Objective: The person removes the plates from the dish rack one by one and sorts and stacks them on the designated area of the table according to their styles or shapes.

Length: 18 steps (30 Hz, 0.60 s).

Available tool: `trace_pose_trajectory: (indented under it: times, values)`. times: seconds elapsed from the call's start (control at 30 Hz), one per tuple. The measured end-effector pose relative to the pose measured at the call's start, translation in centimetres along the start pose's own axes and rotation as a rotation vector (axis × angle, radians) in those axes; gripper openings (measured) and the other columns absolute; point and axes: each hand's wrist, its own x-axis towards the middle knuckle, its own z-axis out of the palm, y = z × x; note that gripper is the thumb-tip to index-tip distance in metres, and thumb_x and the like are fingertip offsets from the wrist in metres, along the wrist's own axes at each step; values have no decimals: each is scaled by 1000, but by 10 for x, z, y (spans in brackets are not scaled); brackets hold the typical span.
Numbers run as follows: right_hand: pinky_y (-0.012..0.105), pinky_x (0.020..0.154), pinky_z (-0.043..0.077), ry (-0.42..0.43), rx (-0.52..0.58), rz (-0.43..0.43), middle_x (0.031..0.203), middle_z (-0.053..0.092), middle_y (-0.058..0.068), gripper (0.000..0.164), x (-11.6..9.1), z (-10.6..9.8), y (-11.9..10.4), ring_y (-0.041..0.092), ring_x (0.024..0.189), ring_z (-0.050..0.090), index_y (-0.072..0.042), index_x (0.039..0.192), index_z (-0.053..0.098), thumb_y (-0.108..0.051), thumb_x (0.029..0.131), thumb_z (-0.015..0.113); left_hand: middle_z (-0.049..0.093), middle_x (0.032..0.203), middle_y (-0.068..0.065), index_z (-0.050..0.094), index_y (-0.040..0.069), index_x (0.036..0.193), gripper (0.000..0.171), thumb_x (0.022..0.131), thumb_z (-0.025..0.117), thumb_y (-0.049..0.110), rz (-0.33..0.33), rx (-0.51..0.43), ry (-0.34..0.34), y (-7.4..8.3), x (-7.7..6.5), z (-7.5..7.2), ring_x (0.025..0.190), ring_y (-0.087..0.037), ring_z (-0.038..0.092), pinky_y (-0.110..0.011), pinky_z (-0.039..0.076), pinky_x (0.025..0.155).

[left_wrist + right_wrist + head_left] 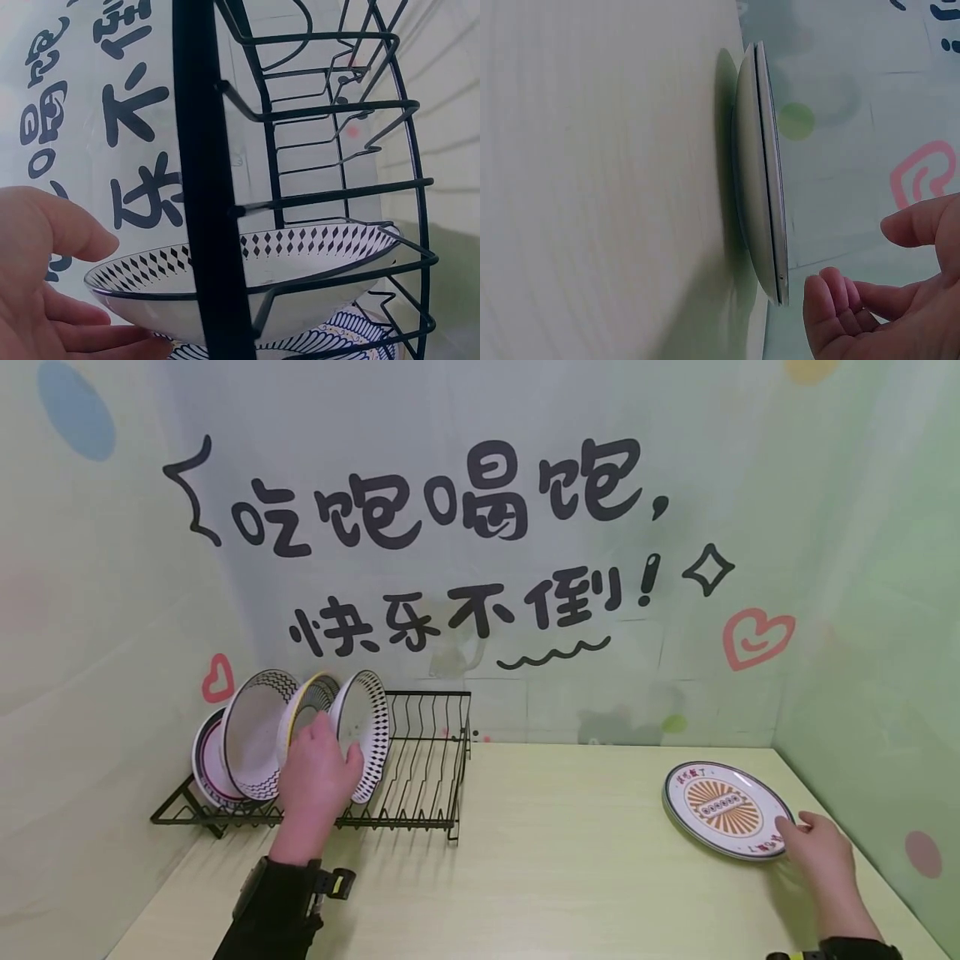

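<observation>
My left hand (318, 768) reaches to a white bowl (369, 735) with a black diamond pattern, standing on edge in a black dish rack (420, 758). In the left wrist view the thumb (86, 232) is held off the diamond-patterned inside, while the other fingers lie by the bowl's outer side. Just left of it stands a yellow-rimmed bowl (302, 706), partly hidden by the hand. My right hand (823, 852) is beside two stacked plates (763, 180) on the table, thumb and loosely bent fingers apart. The top plate (727, 810) has an orange sunburst and red writing.
Farther left in the rack are a large wavy-patterned bowl (258, 735) and a dark-rimmed dish (210, 764). The pale wooden table (555, 852) meets a printed back wall (525, 710) and a side wall (885, 718) close to my right hand.
</observation>
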Motion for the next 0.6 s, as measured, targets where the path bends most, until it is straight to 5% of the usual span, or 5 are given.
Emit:
trace_pose_trajectory:
  times: [0.23,0.6]
  values:
    - [57,97,38,36,-6,-57,122,44,42,65,-1,5,-7,52,114,44,26,136,29,-25,99,41,57,106,-34,39,-14,132,59,91,61,22,-8,6,11,-1,1,3,88,-50,60,-60,53,59]
    - [35,80,44,42,-6,-118,125,49,38,63,-11,14,-22,47,112,51,24,138,30,-24,100,44,57,104,-32,42,-14,127,53,92,62,20,-11,-1,32,-6,0,12,87,-48,61,-59,53,60]
